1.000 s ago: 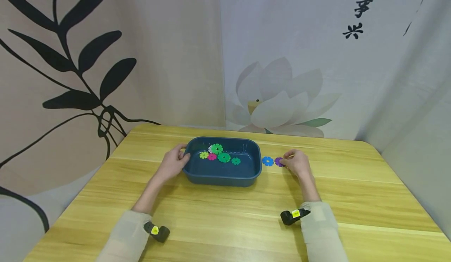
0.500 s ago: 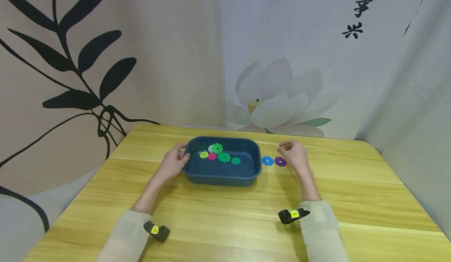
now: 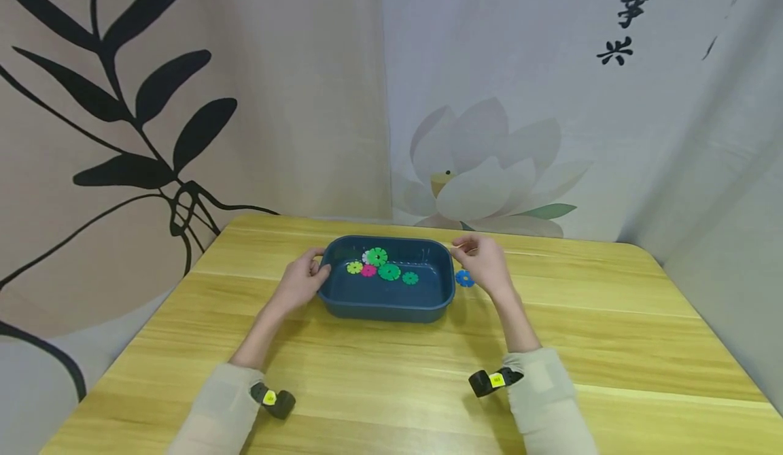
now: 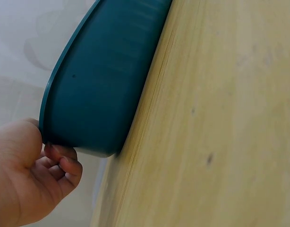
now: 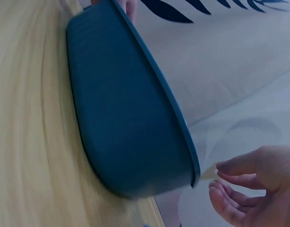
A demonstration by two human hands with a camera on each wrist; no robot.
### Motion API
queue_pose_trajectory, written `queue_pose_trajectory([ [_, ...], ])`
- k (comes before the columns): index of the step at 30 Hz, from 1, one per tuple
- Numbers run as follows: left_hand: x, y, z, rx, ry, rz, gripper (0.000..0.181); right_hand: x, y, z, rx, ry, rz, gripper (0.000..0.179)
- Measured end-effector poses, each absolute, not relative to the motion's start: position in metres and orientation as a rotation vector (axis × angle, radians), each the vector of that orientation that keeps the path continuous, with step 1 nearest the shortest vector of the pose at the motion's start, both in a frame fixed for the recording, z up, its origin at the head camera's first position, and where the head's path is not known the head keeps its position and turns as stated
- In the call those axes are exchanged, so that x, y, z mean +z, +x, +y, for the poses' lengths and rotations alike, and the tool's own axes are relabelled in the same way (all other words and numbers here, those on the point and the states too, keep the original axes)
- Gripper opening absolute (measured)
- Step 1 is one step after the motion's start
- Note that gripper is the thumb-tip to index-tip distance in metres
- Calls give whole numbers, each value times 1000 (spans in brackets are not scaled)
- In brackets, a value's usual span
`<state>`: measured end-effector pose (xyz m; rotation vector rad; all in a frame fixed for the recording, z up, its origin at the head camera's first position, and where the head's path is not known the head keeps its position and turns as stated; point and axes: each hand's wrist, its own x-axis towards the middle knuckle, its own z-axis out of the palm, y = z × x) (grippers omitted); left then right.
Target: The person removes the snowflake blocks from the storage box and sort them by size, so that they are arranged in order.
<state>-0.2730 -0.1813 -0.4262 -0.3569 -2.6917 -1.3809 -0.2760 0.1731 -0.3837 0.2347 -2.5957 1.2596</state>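
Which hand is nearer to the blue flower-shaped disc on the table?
Right. In the head view the right hand appears immediately beside the blue disc, slightly overlapping it; the left hand grips the left end of the tray, which lies between that hand and the disc.

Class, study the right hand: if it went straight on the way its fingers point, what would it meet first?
Most likely the rim of the blue bin, just ahead of the right hand; depth is unclear, so it might pass over instead.

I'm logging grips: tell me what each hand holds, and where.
Left hand: the dark-blue, rounded-rectangular, plastic-looking basin, by its left rim. Right hand: perhaps something pale, too unclear to tell.
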Motion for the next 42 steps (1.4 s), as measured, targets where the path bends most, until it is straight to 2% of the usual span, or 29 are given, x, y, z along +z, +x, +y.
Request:
queue_pose_trajectory([
  [9,-426,-274,-181,-1379,-359,-2687,42,-387,-273,140,1242,343,-2629,12],
  [24,-426,-275,-180,-1408,-338,-2705,44,-403,-281,99,1259,485,-2747,12],
  [34,-428,-274,-180,-1421,-327,-2697,45,-416,-296,85,1102,510,-2976,16],
  [42,-428,-274,-181,-1454,-342,-2684,45,-420,-296,83,1009,475,-3029,10],
])
